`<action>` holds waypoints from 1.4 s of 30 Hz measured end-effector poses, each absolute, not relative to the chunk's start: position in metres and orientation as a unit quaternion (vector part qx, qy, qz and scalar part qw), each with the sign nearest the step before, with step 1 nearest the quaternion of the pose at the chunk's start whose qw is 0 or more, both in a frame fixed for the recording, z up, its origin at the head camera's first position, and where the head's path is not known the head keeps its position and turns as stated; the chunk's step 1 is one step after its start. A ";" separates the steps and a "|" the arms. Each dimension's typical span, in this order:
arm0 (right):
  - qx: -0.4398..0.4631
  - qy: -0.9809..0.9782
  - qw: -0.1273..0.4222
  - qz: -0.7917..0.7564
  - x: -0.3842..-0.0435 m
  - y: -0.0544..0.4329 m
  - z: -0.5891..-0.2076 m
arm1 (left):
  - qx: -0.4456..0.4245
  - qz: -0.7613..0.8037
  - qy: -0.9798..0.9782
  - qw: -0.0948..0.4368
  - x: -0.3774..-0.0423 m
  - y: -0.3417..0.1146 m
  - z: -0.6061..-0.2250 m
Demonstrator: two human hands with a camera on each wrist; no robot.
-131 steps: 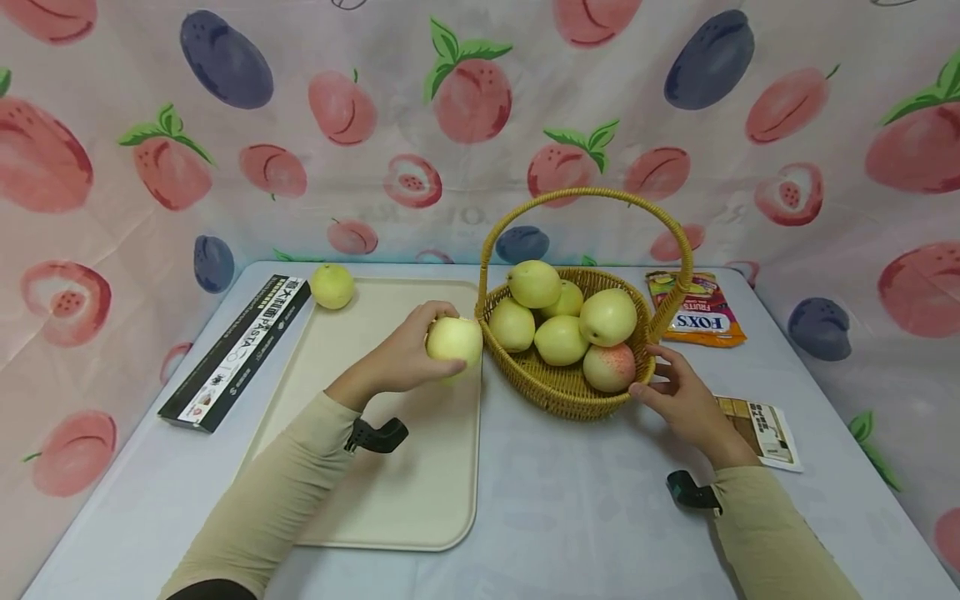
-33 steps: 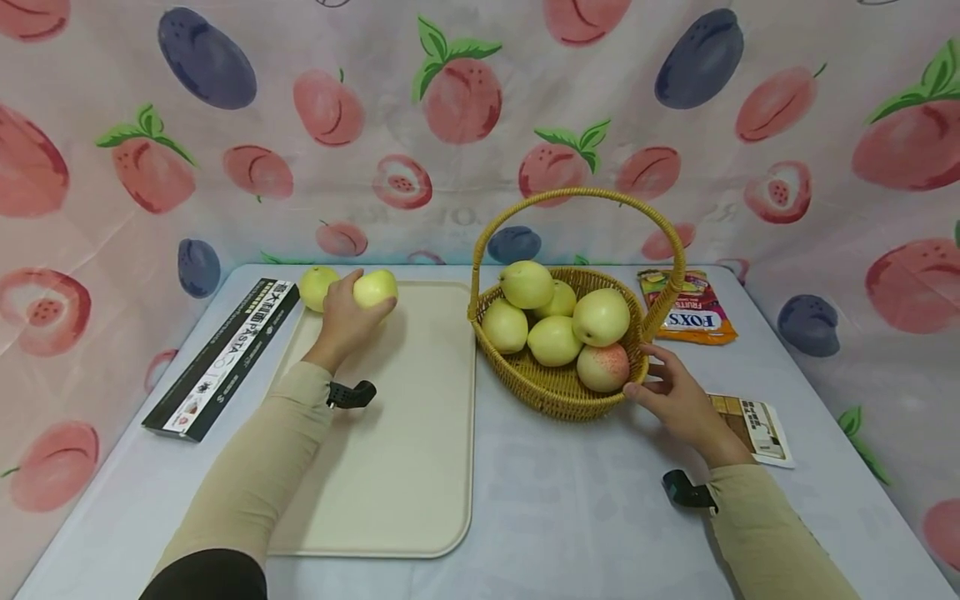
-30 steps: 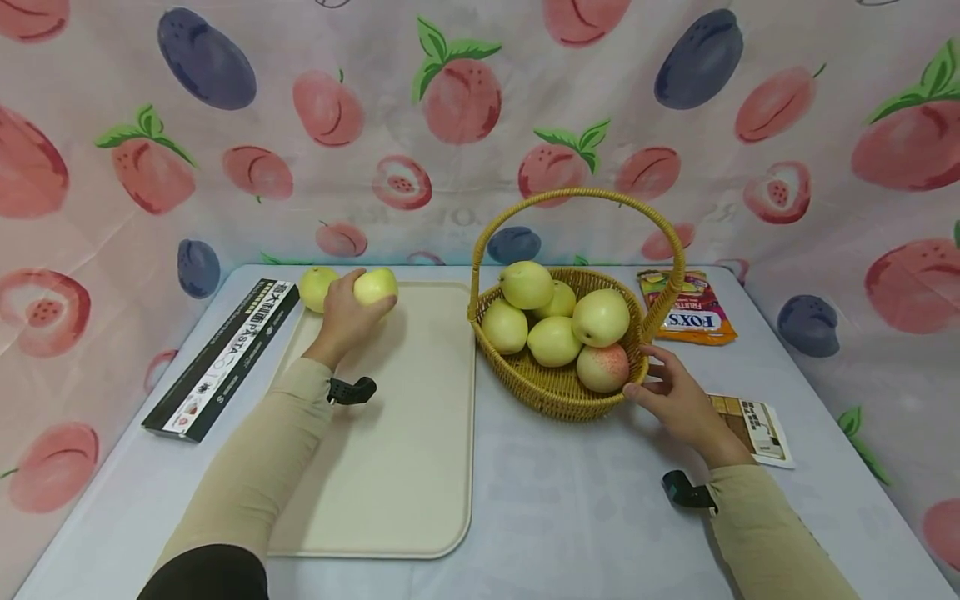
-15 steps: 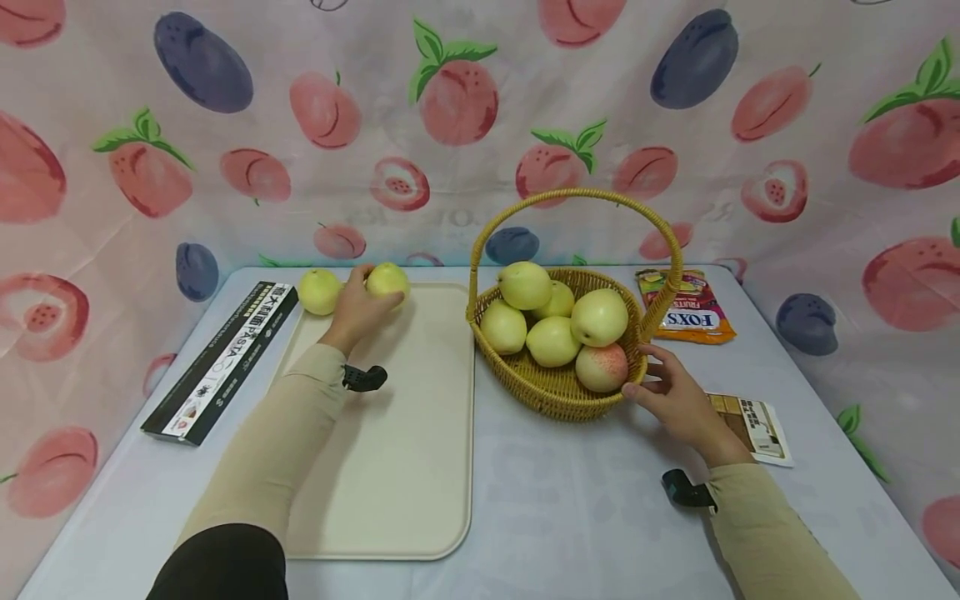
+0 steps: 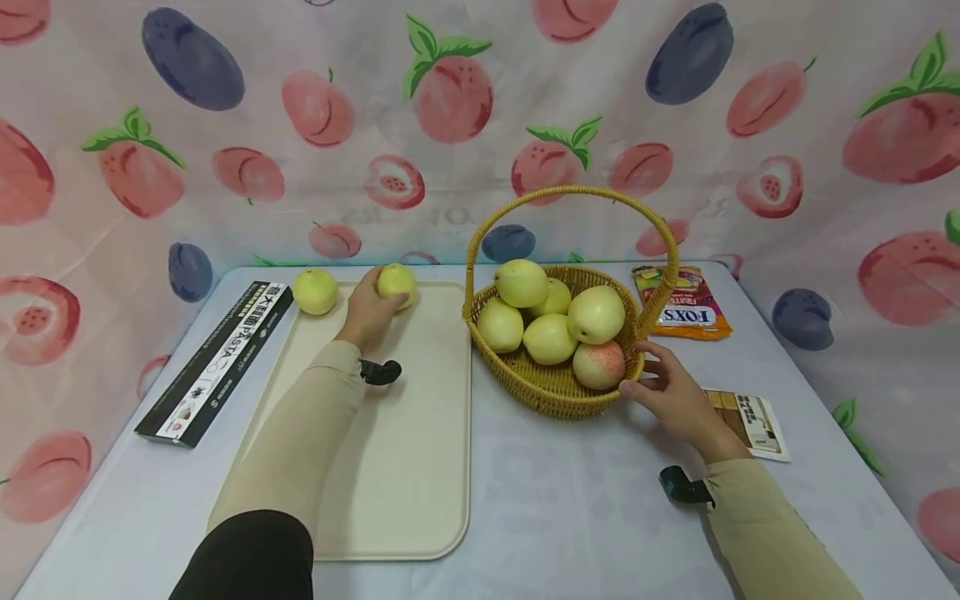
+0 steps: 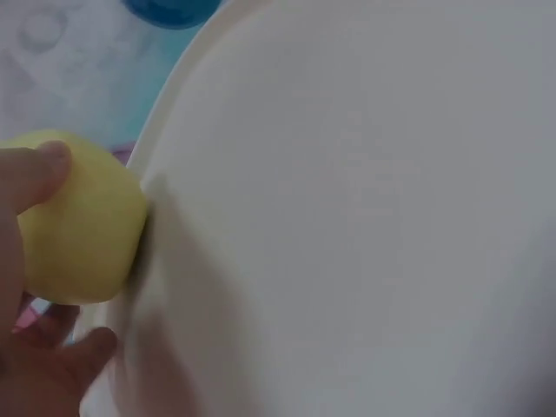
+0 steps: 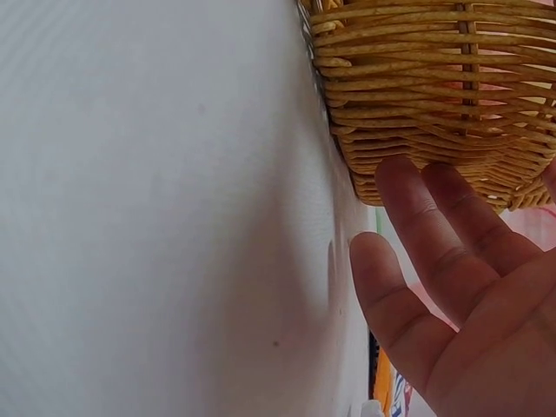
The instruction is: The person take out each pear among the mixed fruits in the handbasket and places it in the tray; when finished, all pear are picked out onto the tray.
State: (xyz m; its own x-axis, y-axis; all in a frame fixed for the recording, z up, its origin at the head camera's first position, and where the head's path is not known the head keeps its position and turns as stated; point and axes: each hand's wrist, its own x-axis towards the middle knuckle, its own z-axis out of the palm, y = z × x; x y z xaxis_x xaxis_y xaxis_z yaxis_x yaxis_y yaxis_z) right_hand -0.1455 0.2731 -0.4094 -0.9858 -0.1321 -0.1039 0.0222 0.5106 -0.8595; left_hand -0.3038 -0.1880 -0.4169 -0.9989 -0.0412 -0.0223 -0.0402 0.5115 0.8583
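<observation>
My left hand [image 5: 369,310] holds a yellow-green pear [image 5: 397,284] at the far edge of the beige tray [image 5: 408,467]. The left wrist view shows the thumb on top of this pear [image 6: 87,226] and other fingers beneath, close to the tray rim. Another yellow-green pear [image 5: 315,291] sits to the left, at the tray's far left corner. My right hand [image 5: 678,408] touches the near right side of a wicker basket [image 5: 558,402]. In the right wrist view its fingers lie fairly straight against the woven wall; the thumb is hidden there.
Several yellow-green pears [image 5: 550,339] and a reddish peach [image 5: 599,365] lie in the basket under its tall handle. A black pasta box [image 5: 217,362] flanks the tray. A Fox's candy bag [image 5: 686,302] and a brown-and-white packet [image 5: 750,423] are on the right.
My left hand has carried the pear from beside the basket to the tray's far left, then shifted it slightly right, away from the other pear. My right hand stays at the basket.
</observation>
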 end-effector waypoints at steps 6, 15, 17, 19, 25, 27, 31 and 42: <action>-0.035 0.865 0.075 -0.494 -0.146 0.273 -0.408 | 0.032 -0.488 -0.872 -0.024 -0.310 -0.185 -0.411; -0.038 0.864 0.072 -0.496 -0.149 0.272 -0.409 | 0.033 -0.496 -0.867 -0.030 -0.315 -0.175 -0.410; -0.041 0.864 0.069 -0.497 -0.149 0.272 -0.411 | 0.032 -0.495 -0.867 -0.032 -0.316 -0.173 -0.409; -0.044 0.863 0.067 -0.498 -0.149 0.273 -0.413 | 0.031 -0.491 -0.870 -0.035 -0.316 -0.172 -0.407; -0.042 0.865 0.065 -0.496 -0.148 0.273 -0.413 | 0.030 -0.486 -0.873 -0.034 -0.317 -0.167 -0.407; -0.039 0.865 0.069 -0.495 -0.148 0.273 -0.413 | 0.031 -0.485 -0.873 -0.032 -0.316 -0.166 -0.407; -0.035 0.865 0.072 -0.495 -0.148 0.274 -0.412 | 0.029 -0.482 -0.875 -0.029 -0.316 -0.164 -0.408; -0.031 0.863 0.071 -0.499 -0.145 0.274 -0.411 | -0.020 -0.435 -0.900 0.002 -0.311 -0.166 -0.400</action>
State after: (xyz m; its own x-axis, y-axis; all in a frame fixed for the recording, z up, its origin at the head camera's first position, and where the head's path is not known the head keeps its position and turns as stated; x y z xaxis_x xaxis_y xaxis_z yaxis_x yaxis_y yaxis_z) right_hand -0.1453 0.2736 -0.4110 -0.9879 -0.1246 -0.0921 0.0176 0.5004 -0.8656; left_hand -0.3108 -0.1660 -0.3999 -0.9992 0.0351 0.0210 0.0383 0.6213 0.7826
